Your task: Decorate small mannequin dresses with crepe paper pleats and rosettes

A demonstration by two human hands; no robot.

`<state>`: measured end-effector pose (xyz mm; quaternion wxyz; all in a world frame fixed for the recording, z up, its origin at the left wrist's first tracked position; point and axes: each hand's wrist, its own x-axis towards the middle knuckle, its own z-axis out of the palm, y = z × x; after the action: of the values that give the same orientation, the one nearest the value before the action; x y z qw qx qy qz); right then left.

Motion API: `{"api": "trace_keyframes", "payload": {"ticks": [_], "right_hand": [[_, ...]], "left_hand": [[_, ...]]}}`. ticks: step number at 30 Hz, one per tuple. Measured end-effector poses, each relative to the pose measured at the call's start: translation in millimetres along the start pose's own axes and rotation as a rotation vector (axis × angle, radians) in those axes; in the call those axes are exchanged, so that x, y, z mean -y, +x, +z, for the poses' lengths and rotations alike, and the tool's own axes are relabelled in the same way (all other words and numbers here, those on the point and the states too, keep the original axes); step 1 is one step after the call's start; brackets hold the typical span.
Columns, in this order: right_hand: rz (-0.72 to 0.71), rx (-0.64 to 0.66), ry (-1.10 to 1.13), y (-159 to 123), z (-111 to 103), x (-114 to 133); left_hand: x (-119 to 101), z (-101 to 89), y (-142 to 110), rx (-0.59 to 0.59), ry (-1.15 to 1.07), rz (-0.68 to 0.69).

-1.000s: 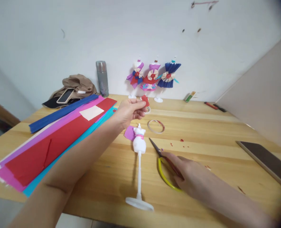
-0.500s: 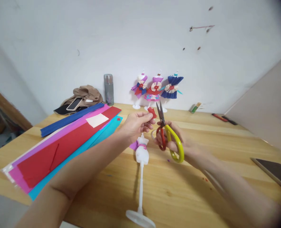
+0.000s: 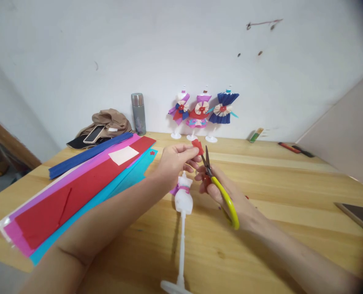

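Note:
Between the thumb and fingers of my left hand (image 3: 179,159) is pinched a small piece of red paper (image 3: 197,146). My right hand (image 3: 222,190) grips scissors (image 3: 227,200) with a yellow handle loop and a red one. Their blades are slightly parted, with the tips at the lower right edge of the red paper. Whether they touch it I cannot tell. Below my hands a white mini dress form (image 3: 184,200) stands on its thin stem, with a pink band round its waist and a purple piece behind it.
To the left lie a red sheet (image 3: 86,192), a turquoise sheet (image 3: 132,175) and a folded blue strip (image 3: 89,155). At the wall stand a flask (image 3: 138,114) and dressed forms (image 3: 222,108). A phone (image 3: 94,134) rests by a brown cloth (image 3: 110,122); a dark tablet (image 3: 361,216) lies right.
The scissors have turned and come closer to the red paper, with the tips now at its edge. My left hand keeps its pinch, and the view has shifted slightly.

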<state>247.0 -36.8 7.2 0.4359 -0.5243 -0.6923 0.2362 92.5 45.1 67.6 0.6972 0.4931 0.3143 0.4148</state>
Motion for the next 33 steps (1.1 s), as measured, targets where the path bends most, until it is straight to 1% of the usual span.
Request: {"api": "trace_keyframes", "payload": {"ticks": [3,7,12,18,24,30,33], "right_hand": [[0.048,0.055,0.019,-0.4,3.6,7.8],[0.092,0.072,0.023,-0.2,4.3,8.8],[0.082,0.055,-0.023,0.1,3.7,8.7],[0.085,0.043,-0.069,-1.8,3.8,9.2],[0.079,0.005,-0.027,-3.0,5.3,9.3],[0.138,-0.035,-0.021,-1.9,7.2,10.9],[0.143,-0.038,-0.035,-1.6,7.9,13.4]], "left_hand": [[2.7,1.5,0.3,-0.011,0.022,-0.001],[5.5,3.6,0.2,-0.028,0.04,-0.002],[5.8,5.8,-0.4,-0.053,0.072,0.015],[4.8,7.7,-1.4,-0.083,0.114,-0.001],[6.9,9.2,-3.3,-0.103,0.111,-0.008],[6.9,8.7,-3.2,-0.106,0.114,-0.015],[5.6,8.8,-3.2,-0.108,0.13,-0.024]]}}
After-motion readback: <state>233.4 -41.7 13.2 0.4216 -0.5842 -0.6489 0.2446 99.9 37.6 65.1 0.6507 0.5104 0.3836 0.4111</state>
